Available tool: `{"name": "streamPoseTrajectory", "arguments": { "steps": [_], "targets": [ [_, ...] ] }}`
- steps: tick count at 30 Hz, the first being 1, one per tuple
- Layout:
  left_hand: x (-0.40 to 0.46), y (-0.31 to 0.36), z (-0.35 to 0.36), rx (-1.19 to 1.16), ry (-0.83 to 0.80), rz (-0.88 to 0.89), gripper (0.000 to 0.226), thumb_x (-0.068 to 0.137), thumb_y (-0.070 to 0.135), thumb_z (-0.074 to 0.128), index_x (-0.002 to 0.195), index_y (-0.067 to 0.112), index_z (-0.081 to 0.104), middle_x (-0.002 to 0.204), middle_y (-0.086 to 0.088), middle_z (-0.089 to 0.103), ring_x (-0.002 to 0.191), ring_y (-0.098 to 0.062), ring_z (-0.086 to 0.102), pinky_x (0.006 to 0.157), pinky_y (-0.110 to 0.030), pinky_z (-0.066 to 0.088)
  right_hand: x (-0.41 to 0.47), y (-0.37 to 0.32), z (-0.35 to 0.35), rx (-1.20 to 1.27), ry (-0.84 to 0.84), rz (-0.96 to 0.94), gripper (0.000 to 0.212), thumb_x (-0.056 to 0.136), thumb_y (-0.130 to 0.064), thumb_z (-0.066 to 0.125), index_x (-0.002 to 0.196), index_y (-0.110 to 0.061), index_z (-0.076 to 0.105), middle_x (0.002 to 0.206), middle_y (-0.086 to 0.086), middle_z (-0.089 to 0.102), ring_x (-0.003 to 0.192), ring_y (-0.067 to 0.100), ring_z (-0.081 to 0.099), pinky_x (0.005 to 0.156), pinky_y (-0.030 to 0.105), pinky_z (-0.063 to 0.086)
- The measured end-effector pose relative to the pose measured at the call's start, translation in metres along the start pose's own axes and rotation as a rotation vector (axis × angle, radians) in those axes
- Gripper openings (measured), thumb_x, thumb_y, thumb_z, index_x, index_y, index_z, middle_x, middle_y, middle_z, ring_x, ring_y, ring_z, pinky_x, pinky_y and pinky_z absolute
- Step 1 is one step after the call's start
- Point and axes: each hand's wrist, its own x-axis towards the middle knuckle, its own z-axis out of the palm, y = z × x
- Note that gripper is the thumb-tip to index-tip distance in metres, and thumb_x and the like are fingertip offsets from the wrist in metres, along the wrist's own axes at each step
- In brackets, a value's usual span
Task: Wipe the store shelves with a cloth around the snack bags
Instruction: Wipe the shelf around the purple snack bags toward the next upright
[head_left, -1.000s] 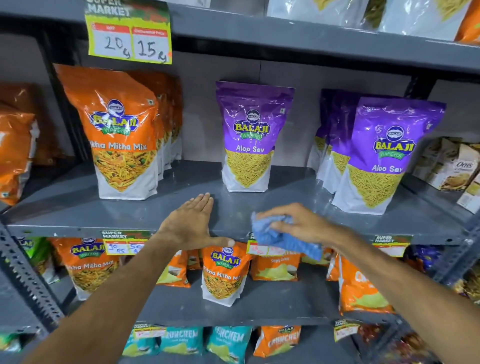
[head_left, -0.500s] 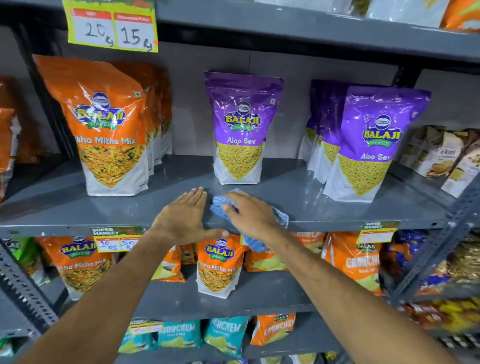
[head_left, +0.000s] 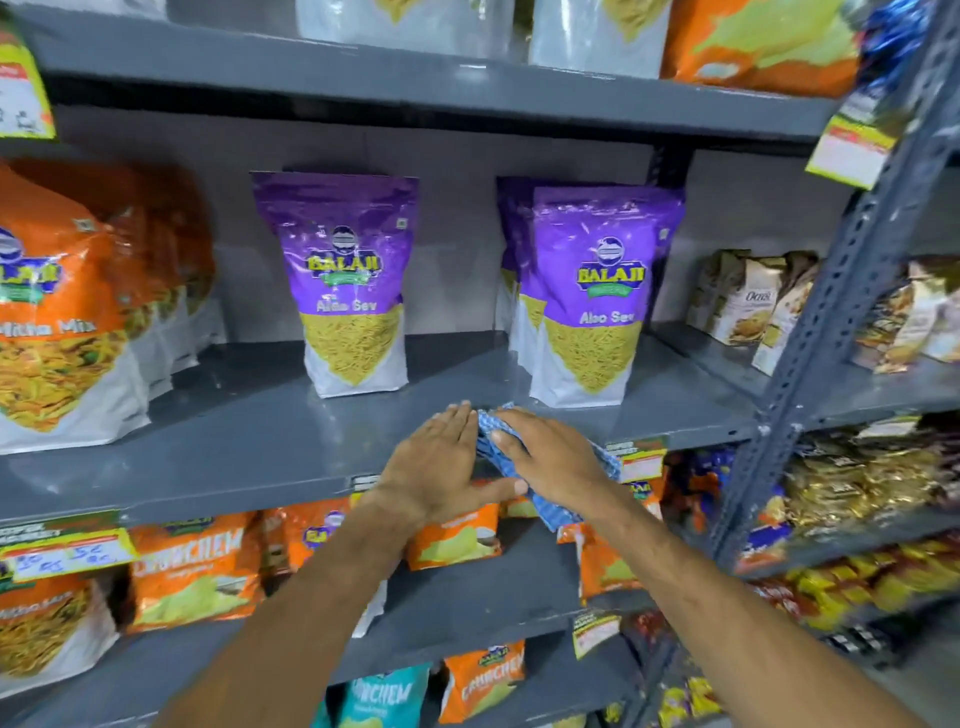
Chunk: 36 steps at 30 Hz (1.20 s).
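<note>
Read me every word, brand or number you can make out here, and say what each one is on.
"BALAJI", "Aloo Sev": right purple bag
"BALAJI", blurred "Aloo Sev": middle purple bag
"Mitha Mix": orange bag at left
"CRUNCHEM": orange bag on the shelf below
"CRUNCHEM": teal bag at the bottom
Price tags: too blurred.

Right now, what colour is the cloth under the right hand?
Blue with a fine white check, seen in the head view: cloth under the right hand.

right hand (head_left: 553, 457) hides most of the blue cloth (head_left: 556, 512); left-edge orange bag (head_left: 57, 332) cropped.
</note>
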Motion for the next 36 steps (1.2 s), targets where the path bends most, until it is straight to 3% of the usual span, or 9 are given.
{"name": "streamPoseTrajectory", "arguments": {
  "steps": [6, 10, 13, 17, 22, 25, 30, 34, 36],
  "targets": [
    [0.050, 0.046, 0.018, -0.026, -0.001, -0.126, 0.171, 0.040, 0.113, -0.010, 0.166, -0.001, 0.007, 0.177, -0.017, 0.005, 0.165, -0.027, 0.005, 0.133, -0.037, 0.002, -0.018, 0.083, -0.029, 0.120, 0.009, -0.047, 0.037, 0.104, -0.043, 0.049, 0.139, -0.033, 0.057, 0.138, -0.004, 0.066, 0.127, 0.023, 0.061, 0.102, 0.040, 0.049],
    [0.071, 0.050, 0.029, 0.023, 0.011, -0.227, 0.168, 0.044, 0.114, -0.006, 0.166, 0.001, 0.006, 0.178, -0.015, 0.002, 0.165, -0.024, 0.003, 0.134, -0.036, 0.002, -0.030, 0.154, -0.060, 0.434, 0.321, 0.068, 0.036, 0.101, -0.043, 0.050, 0.132, -0.030, 0.064, 0.127, -0.007, 0.073, 0.119, 0.015, 0.068, 0.102, 0.038, 0.051],
    [0.074, 0.053, 0.033, 0.058, 0.020, -0.253, 0.158, 0.054, 0.112, 0.002, 0.167, 0.003, 0.004, 0.178, -0.012, 0.000, 0.165, -0.022, 0.002, 0.133, -0.034, 0.000, 0.003, 0.220, -0.085, 0.387, 0.451, 0.297, 0.029, 0.103, -0.025, 0.056, 0.129, -0.022, 0.067, 0.121, 0.009, 0.075, 0.112, 0.028, 0.069, 0.095, 0.040, 0.052],
    [0.073, 0.056, 0.033, 0.102, 0.053, -0.254, 0.146, 0.065, 0.109, 0.011, 0.168, 0.006, 0.007, 0.178, -0.009, 0.003, 0.165, -0.019, 0.004, 0.129, -0.029, -0.003, 0.077, 0.272, -0.086, 0.206, 0.220, 0.563, 0.031, 0.101, -0.018, 0.051, 0.127, -0.008, 0.062, 0.126, 0.027, 0.066, 0.118, 0.044, 0.062, 0.093, 0.046, 0.051],
    [0.074, 0.059, 0.032, 0.109, 0.060, -0.286, 0.135, 0.072, 0.105, 0.020, 0.169, 0.012, 0.004, 0.179, -0.003, 0.000, 0.165, -0.015, 0.002, 0.127, -0.027, -0.003, 0.164, 0.281, -0.077, 0.086, 0.001, 0.461, 0.035, 0.103, -0.016, 0.044, 0.131, -0.004, 0.060, 0.133, 0.026, 0.064, 0.122, 0.040, 0.062, 0.097, 0.040, 0.049],
    [0.074, 0.061, 0.031, 0.122, 0.073, -0.294, 0.136, 0.070, 0.105, 0.021, 0.169, 0.013, 0.004, 0.179, -0.003, 0.001, 0.165, -0.014, 0.004, 0.124, -0.023, -0.007, 0.196, 0.279, -0.073, 0.035, -0.123, 0.298, 0.035, 0.103, -0.033, 0.034, 0.127, -0.026, 0.060, 0.109, 0.018, 0.068, 0.101, 0.032, 0.065, 0.085, 0.038, 0.046],
    [0.073, 0.062, 0.029, 0.117, 0.080, -0.303, 0.132, 0.072, 0.103, 0.026, 0.169, 0.015, 0.006, 0.178, 0.000, 0.002, 0.164, -0.013, 0.005, 0.121, -0.021, -0.008, 0.219, 0.286, -0.062, 0.088, -0.170, 0.148, 0.044, 0.090, -0.069, 0.039, 0.115, -0.042, 0.063, 0.114, -0.007, 0.075, 0.087, 0.021, 0.073, 0.067, 0.026, 0.050],
    [0.072, 0.061, 0.030, 0.101, 0.060, -0.300, 0.131, 0.074, 0.103, 0.027, 0.169, 0.016, 0.003, 0.179, 0.001, 0.001, 0.164, -0.012, 0.003, 0.124, -0.023, -0.005, 0.204, 0.282, -0.067, 0.057, -0.168, 0.125, 0.044, 0.094, -0.069, 0.031, 0.127, -0.055, 0.057, 0.139, -0.007, 0.065, 0.124, 0.024, 0.061, 0.091, 0.030, 0.042],
    [0.072, 0.060, 0.031, 0.103, 0.040, -0.299, 0.130, 0.075, 0.104, 0.025, 0.169, 0.017, 0.001, 0.179, 0.001, 0.000, 0.164, -0.012, 0.002, 0.125, -0.025, -0.003, 0.187, 0.278, -0.072, 0.053, -0.123, 0.142, 0.035, 0.092, -0.068, 0.032, 0.113, -0.064, 0.059, 0.127, -0.008, 0.072, 0.115, 0.019, 0.068, 0.091, 0.030, 0.050]
  ]
}}
